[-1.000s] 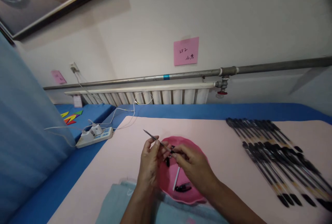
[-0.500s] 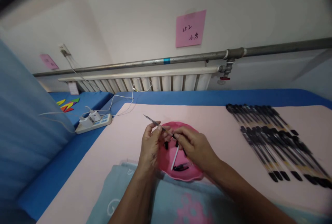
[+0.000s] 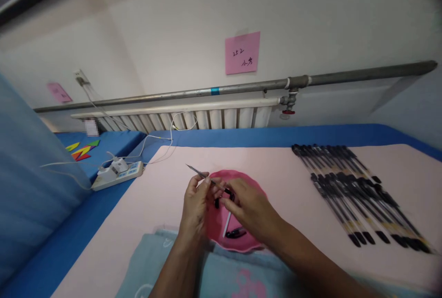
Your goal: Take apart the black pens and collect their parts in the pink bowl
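Holding the slim pen (image 3: 195, 170) at mid-frame, slightly below centre, you have it over the pink tray (image 3: 214, 228). Long axis: a slanting line from upper left to lower right in the frame; the fine tip points to the upper left, the black end to the lower right. Your left hand (image 3: 194, 208) has its thumb and forefinger clamped on the shaft a little behind the tip, so the pointed part projects freely beyond them; the other left fingers curl beneath the shaft. Your right hand (image 3: 253, 208) is at the opposite end: the black end lies between the thumb and the forefinger, but whether those two press on it you cannot tell. Inside the tray, below the pen, note a white stick (image 3: 227, 224) standing at a steep slant in the frame, black pen parts (image 3: 235, 232) near its lower end, and a small black piece (image 3: 217, 203) close to your left fingers. At the right of the frame, black-ended pens lie in two slanting rows, the upper row (image 3: 331, 157) and the lower row (image 3: 366, 206), on a pale pink sheet (image 3: 155, 206). Light blue cloth (image 3: 221, 272) fills the bottom centre, under your forearms.
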A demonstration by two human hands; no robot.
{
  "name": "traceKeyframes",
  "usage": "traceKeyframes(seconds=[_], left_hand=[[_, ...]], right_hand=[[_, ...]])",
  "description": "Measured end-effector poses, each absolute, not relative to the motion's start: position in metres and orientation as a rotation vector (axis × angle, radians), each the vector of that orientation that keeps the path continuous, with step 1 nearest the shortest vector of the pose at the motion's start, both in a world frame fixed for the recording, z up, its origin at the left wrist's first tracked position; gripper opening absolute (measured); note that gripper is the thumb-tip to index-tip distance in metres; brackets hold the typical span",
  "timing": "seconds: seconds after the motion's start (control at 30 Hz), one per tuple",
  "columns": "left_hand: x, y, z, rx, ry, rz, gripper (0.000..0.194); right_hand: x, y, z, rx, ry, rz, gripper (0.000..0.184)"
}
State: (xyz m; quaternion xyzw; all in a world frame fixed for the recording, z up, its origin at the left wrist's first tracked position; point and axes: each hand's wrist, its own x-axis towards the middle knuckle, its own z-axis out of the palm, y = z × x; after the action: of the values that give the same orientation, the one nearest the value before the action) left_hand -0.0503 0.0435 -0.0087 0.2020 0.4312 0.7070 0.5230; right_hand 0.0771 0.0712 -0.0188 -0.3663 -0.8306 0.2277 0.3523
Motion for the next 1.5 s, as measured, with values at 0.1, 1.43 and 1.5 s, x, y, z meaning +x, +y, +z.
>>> traceKeyframes(seconds=[0.1,1.43,1.5], left_hand=[[-0.05,0.041,-0.009,0.48,1.013,1.669,0.027],[-0.039,0.04,-0.002,0.408,1.063,1.655,0.014],[-0.042,0.043,-0.006,0.419,1.074,1.664,0.02]], right_hand=[[0.078,0.068,-0.021,-0.961,-2.168,0.493,0.012],[0.08,0.063,-0.027,-1.002,-2.314,0.161,0.009],[0.078,0.066,-0.03,-0.973,-2.31,0.219,0.01]])
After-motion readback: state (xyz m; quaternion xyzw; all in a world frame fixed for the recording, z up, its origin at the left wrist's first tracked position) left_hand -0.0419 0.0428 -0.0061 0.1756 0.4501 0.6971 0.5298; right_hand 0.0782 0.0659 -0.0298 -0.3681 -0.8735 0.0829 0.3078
